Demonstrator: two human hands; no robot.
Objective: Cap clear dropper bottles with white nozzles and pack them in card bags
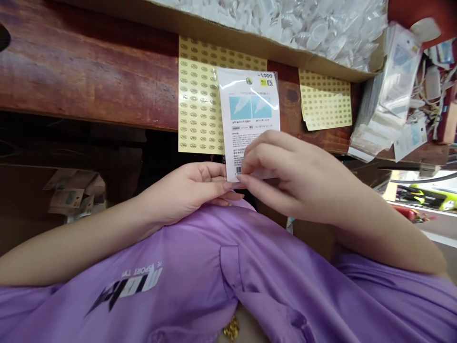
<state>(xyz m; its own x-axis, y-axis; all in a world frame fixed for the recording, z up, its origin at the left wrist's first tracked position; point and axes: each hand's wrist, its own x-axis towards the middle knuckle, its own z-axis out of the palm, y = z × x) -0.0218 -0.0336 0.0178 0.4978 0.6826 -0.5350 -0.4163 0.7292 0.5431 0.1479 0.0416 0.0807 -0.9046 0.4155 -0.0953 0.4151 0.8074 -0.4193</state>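
Left hand [203, 186], fingers loosely curled, supports the lower left corner of one white card packet [252, 114] in clear plastic, thumb on top; the right hand [293, 176] pinches its bottom between thumb and fingertips. Printed "1,000" above two blue pictures, the packet juts past the wooden surface's [89, 71] front edge. One yellow oval-sticker sheet [200, 95] lies partly beneath. Purple shirt [193, 267] lettering includes "SPORT".
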